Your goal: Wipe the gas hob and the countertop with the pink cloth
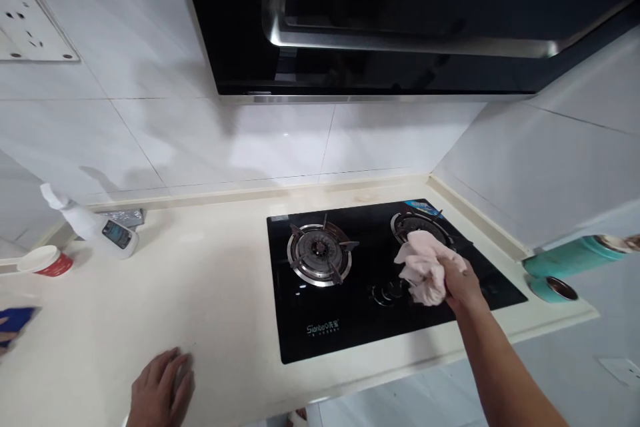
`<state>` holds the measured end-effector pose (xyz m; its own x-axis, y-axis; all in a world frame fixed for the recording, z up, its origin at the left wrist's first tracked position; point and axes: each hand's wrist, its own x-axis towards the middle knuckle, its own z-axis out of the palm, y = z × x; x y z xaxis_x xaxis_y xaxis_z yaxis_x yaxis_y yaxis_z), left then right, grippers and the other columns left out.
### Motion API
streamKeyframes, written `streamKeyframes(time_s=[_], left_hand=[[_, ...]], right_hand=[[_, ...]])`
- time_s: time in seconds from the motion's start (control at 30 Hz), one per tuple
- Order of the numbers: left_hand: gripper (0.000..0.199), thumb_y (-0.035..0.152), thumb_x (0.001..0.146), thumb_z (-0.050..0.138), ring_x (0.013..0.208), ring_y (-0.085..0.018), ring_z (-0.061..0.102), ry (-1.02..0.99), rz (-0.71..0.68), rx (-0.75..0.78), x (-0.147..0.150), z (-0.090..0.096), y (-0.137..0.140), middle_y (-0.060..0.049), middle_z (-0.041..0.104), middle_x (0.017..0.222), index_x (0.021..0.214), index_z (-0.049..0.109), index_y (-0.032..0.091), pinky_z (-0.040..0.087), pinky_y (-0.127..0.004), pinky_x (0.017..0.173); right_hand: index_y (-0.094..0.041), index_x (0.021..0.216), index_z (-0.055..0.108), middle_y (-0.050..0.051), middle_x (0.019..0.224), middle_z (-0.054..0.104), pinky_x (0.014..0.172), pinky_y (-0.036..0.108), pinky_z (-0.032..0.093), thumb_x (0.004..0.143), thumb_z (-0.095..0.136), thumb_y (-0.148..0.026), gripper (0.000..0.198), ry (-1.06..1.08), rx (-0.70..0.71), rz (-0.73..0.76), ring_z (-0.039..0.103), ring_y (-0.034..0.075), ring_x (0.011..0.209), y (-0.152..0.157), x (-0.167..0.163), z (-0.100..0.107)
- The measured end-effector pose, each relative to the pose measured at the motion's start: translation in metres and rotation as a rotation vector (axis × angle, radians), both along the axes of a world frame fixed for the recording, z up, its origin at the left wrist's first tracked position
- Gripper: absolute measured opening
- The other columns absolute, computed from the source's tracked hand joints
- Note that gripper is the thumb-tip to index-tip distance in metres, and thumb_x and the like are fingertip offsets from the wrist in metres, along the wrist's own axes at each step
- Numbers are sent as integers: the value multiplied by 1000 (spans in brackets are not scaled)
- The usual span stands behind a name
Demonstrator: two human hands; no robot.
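Cloth [423, 267] bunched in right fingers [453, 267], on hob [350, 307]

We see soft, even light with pale glare on the wall tiles [280, 140], faint shadows beside the spray bottle [93, 227], and wide-angle bending at the edges.

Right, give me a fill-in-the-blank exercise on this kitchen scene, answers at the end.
1. The right hand grips a pale ____ on the black hob.
2. The left hand lies flat on the ____.
3. The hob has ____ burners.
4. A white spray bottle lies on its ____ near the wall.

Missing words: cloth; countertop; two; side.
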<state>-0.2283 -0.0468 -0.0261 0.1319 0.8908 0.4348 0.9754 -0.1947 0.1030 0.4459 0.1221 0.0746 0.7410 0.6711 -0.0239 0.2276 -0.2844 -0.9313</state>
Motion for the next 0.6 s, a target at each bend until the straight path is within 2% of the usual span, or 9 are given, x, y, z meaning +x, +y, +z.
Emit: streamKeyframes(time_s=[0.07,0.17,0.23,0.33,0.47,0.6], left_hand=[[32,44,93,50,107,-26,64,7,-4,4,0,1,0,-9,70,115,108,70,24,52,-39,87],[31,44,94,50,107,-26,64,23,-13,11,1,2,-1,-9,70,115,109,69,24,51,-40,89],[31,44,94,50,108,-26,63,33,-18,14,2,2,-1,-10,70,115,110,68,24,51,-40,90],[34,45,95,48,111,-28,62,38,1,-4,4,2,-2,-11,69,117,111,68,23,49,-42,91],[36,44,94,47,113,-28,62,36,26,-62,6,5,-3,-11,69,119,111,70,22,48,-42,93],[36,44,92,49,115,-28,61,29,39,-103,6,7,-4,-12,69,121,111,70,21,48,-42,93]], right_hand=[[-15,127,57,13,111,66,85,40,55,71,61,-53,68,-108,-148,12,64,30,102,26,0,-6],[-16,126,61,20,122,61,101,54,46,72,65,-51,65,-270,-395,81,55,40,120,56,-10,-18],[-19,126,64,22,131,54,102,61,42,75,65,-55,63,-372,-523,129,48,45,127,71,-22,-25],[-25,131,63,21,140,46,98,63,43,84,56,-60,58,-522,-654,194,43,47,131,86,-42,-32],[-27,133,63,19,138,46,99,58,41,93,50,-54,50,-735,-701,413,45,43,129,87,-71,-31],[-31,131,63,13,139,48,103,49,39,90,60,-38,42,-927,-631,718,46,35,128,62,-103,-26]])
